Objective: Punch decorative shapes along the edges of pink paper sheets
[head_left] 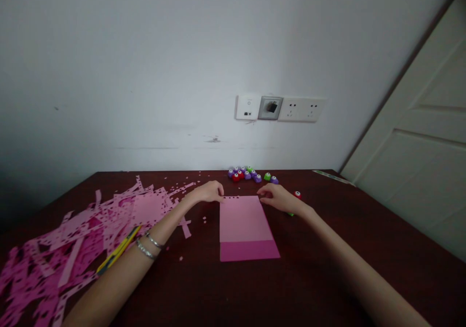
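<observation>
A light pink sheet of paper (pixel 243 220) lies on a darker pink sheet (pixel 249 251), whose lower part shows below it. A short row of small punched holes runs along the light sheet's top edge, towards the left. My left hand (pixel 210 191) has its fingertips closed at the top left corner of the light sheet. Opposite it, my right hand (pixel 279 197) pinches at the top right corner with thumb and forefinger. A red craft punch (pixel 297 194) is partly visible behind the right hand, with a bit of green below it.
Pink paper strips and scraps (pixel 120 215) are heaped on the left of the dark table (pixel 320 273). A yellow cutter (pixel 119 250) lies beside my left forearm. Several small craft punches (pixel 247 174) stand near the wall, below sockets (pixel 302 109). A flat strip (pixel 333 177) lies far right.
</observation>
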The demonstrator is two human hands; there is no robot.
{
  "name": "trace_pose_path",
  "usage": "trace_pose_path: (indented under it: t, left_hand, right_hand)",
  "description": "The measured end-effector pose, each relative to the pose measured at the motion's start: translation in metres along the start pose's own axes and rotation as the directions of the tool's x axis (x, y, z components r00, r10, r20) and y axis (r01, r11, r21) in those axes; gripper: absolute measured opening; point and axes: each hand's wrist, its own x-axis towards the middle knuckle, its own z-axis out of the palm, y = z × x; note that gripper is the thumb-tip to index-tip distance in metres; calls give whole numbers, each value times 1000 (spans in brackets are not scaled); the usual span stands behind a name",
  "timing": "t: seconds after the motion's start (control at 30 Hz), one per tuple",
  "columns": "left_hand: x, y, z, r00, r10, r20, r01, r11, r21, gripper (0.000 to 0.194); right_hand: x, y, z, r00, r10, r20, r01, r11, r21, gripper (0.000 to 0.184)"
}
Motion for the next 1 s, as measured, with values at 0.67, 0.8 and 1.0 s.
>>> trace_pose_path:
  t: [0.67,0.8,1.0]
  left_hand:
    - [17,-24,13,983,-108,149,129,982,-140,29]
    - [15,-21,11,975,-83,206,113,984,-138,28]
    - [11,-18,9,961,-19,277,64,986,-152,25]
  right_hand:
    - [42,11,25,991,47,128,-50,999,20,35]
    - [40,11,24,988,53,144,-58,998,33,31]
    - [37,12,19,981,39,188,-45,999,29,25]
